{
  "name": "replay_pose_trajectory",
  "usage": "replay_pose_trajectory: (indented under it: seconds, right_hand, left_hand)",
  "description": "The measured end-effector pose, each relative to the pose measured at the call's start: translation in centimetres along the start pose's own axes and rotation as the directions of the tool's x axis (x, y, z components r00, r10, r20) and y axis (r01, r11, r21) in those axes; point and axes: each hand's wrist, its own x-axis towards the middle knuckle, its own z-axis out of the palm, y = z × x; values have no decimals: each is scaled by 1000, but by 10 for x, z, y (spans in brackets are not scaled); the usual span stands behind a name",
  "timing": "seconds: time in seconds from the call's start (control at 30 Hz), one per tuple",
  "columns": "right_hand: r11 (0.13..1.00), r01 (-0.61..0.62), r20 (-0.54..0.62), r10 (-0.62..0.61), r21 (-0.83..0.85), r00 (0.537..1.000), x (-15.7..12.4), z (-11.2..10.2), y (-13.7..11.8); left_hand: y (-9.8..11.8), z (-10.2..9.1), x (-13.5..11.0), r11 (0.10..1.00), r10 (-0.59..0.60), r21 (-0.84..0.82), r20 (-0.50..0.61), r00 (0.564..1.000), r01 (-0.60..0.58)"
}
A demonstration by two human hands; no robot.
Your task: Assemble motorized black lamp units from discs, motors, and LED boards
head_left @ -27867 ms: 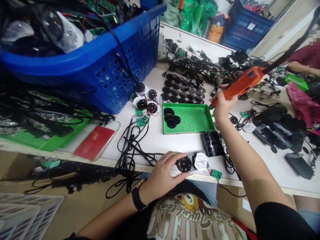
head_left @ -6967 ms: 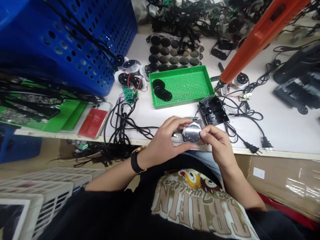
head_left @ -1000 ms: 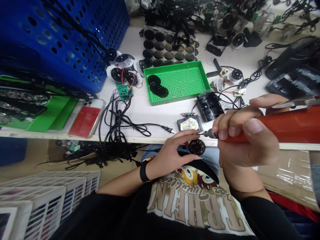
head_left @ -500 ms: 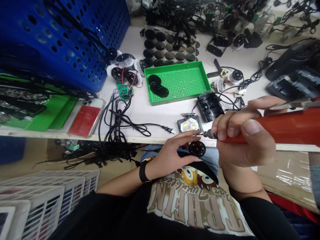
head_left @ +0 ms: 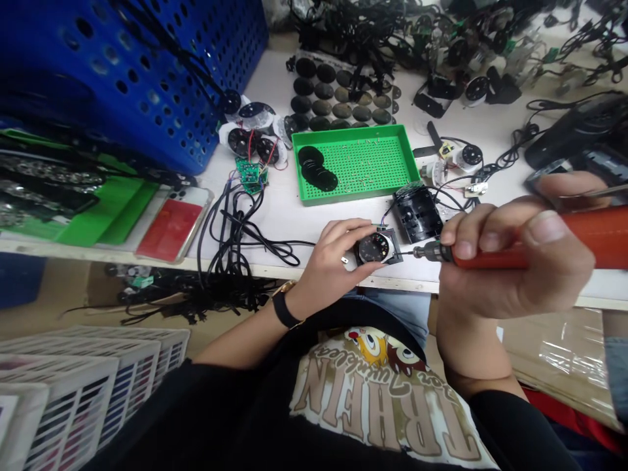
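Between its thumb and fingers my left hand (head_left: 338, 255) pinches a round black disc (head_left: 373, 248) with small marks on its face. The disc lies over the white round piece on a square black housing (head_left: 395, 252) at the table's front edge. My right hand (head_left: 510, 255) is wrapped round an orange power screwdriver (head_left: 601, 235), held level and pointing left. Its thin bit reaches the right side of the disc; whether it touches cannot be made out. A black ribbed casing (head_left: 417, 212) sits just behind the housing.
A green perforated tray (head_left: 353, 196) with black discs and small screws stands behind. Black cables (head_left: 245, 229) and a red-backed phone (head_left: 169, 226) lie to the left, beside a blue crate (head_left: 161, 98). Loose lamp parts (head_left: 468, 157) lie at right.
My left hand has carried the black disc forward from above my lap onto the housing, covering its yellow-dotted face. My right hand and the screwdriver have shifted slightly right.
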Motion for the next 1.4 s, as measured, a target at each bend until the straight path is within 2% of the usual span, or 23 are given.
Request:
replay_pose_trajectory:
  seconds: [0.17,0.47,0.7,0.87,1.07,1.4]
  right_hand:
    - [999,33,34,-32,-25,999,-4,9,13]
    - [998,65,23,-65,14,998,-9,14,32]
    - [998,55,57,-53,-41,997,-11,13,31]
    - [992,76,16,-75,-99,997,-9,17,28]
    - [981,-25,-31,19,-191,999,-8,16,26]
    - [990,-33,0,33,-135,999,-9,15,31]
  left_hand:
    - [-10,16,-2,998,-16,-64,-17,1000,15]
    - [-13,18,-6,996,-7,-93,-17,1000,5]
    - [-13,19,-2,994,-18,-109,12,1000,19]
    - [-9,17,4,993,-41,-105,41,998,45]
    - [-6,15,8,989,-82,-116,85,993,92]
    - [-9,15,7,990,-45,-130,52,998,52]
